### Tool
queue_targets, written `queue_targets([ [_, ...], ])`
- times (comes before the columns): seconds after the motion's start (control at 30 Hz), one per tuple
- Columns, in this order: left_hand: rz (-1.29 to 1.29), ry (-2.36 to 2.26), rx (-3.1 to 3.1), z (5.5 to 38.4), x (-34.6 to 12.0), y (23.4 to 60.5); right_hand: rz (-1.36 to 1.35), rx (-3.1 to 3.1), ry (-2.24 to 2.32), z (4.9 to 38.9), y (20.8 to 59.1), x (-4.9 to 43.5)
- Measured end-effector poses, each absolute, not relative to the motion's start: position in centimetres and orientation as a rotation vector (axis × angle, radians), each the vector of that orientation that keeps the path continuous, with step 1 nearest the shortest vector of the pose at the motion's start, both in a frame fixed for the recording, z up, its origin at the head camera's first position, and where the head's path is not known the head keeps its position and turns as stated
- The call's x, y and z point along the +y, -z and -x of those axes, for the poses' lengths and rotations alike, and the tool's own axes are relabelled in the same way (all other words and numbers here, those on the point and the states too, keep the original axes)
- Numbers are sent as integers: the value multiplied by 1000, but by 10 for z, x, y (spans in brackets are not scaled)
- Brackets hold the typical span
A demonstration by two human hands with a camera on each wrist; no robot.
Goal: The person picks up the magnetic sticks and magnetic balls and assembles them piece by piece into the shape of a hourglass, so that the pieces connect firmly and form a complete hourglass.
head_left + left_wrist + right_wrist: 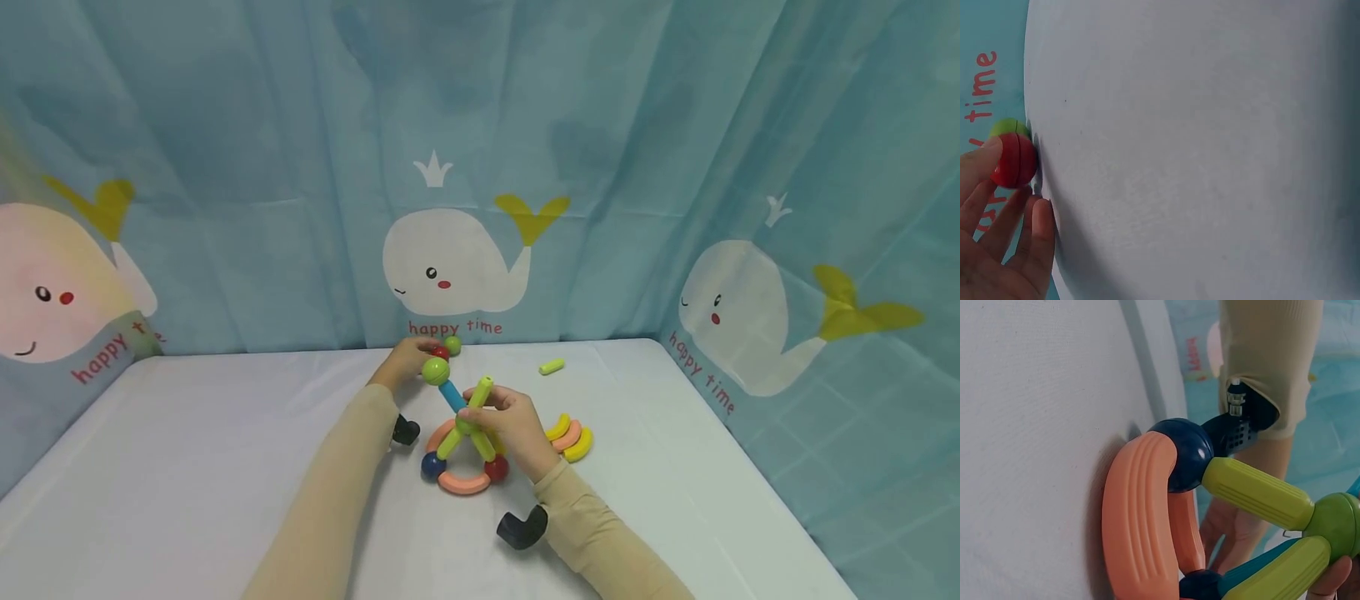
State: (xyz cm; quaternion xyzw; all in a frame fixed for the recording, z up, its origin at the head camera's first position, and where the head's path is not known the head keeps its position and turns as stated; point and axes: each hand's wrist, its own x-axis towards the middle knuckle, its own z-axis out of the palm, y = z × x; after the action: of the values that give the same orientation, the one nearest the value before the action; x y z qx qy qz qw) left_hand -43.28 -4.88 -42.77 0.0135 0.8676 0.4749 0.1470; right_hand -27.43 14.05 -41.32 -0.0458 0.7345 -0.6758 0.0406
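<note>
I've got the left hand (405, 364) pinching the red ball (1017, 159) at the table's (187, 467) back edge, a small green ball (453, 343) just beside it. Right hand (517, 423) grips the stick-and-ball frame (450, 444) at its green hub (1333, 526); the frame's top ball (436, 371) pokes into my sightline to the left fingers, curved yellow and orange sticks (578, 447) lie right of the right hand, lime stick (552, 367) farther back

White table (187, 467), curved pieces (571, 436), rod (552, 367), red ball (1017, 164)
</note>
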Motion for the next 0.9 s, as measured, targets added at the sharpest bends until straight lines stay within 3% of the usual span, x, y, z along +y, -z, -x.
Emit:
queue_targets([
  [0.33,-124,-1291,2538,427,-56,434,120,2236,2059,273,413,141],
  [0.57,246,-1877,2142,384,-67,432,128,2240,2056,271,415,139],
  [0.9,217,-2325,1858,332,-82,397,120,2254,2054,272,412,140],
])
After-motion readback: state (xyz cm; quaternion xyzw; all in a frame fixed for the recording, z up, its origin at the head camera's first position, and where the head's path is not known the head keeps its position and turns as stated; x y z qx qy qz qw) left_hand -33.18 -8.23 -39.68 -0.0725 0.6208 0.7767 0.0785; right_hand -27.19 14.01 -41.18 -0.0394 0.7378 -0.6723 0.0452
